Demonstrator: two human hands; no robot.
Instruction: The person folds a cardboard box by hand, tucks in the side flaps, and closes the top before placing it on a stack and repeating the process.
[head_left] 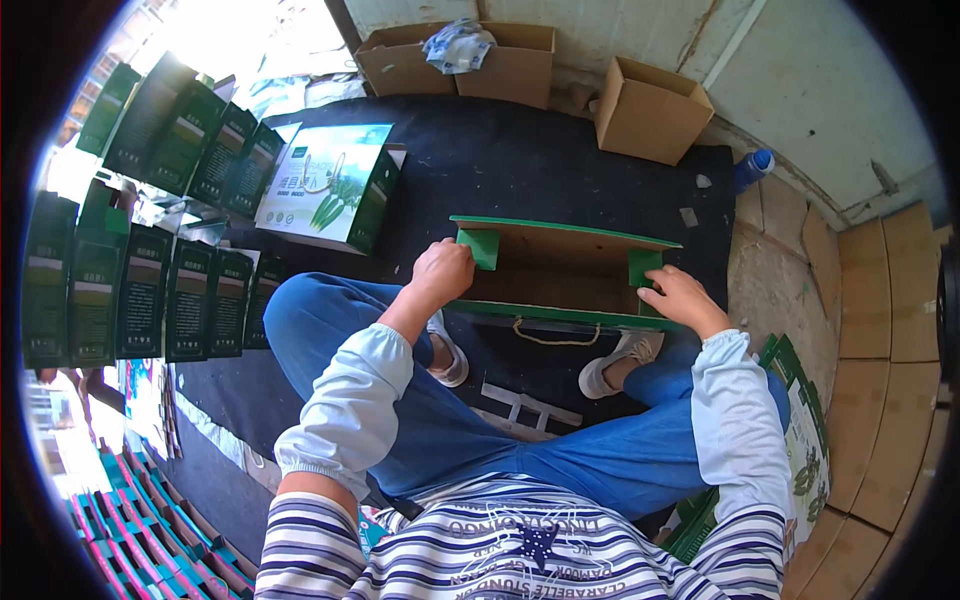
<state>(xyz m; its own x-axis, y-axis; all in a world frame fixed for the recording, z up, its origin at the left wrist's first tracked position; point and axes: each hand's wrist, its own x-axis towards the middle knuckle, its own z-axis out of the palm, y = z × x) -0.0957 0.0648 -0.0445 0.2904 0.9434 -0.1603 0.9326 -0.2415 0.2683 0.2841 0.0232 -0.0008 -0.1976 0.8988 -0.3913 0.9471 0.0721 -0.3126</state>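
Open carton held at both ends, upright between the feet

The open box point(575, 243) stands on the floor covering in front of the seated person, between the shins and just beyond the shoes point(603, 373), its long opening facing up. The left hand point(443, 270) is curled at the near-left corner and appears to grip the left flap point(483, 248); its fingertips are partly hidden. The right hand point(686, 298) lies over the opposite end, thumb and forefinger at the right flap point(641, 268); whether they pinch it cannot be determined.

Handling, as judged: light for its size, stiff along the long walls, pliable at the flaps. The printed face may be slightly slick; corners and fold lines would crease under force. Sound holds are the two end walls. The cord handle point(555, 342), hanging on the near side, suits lifting better than steadying.

Surface: a black sheet point(510, 170), dusty in places. A printed carton point(335, 185) stands on it to the left, near further green cartons point(145, 290) in rows. Brown boxes point(650, 115) line the far side; a blue bottle point(753, 170) stands by the pale wall point(830, 100). Taped cardboard boxes point(870, 380) are stacked at right. Strong daylight enters at upper left.
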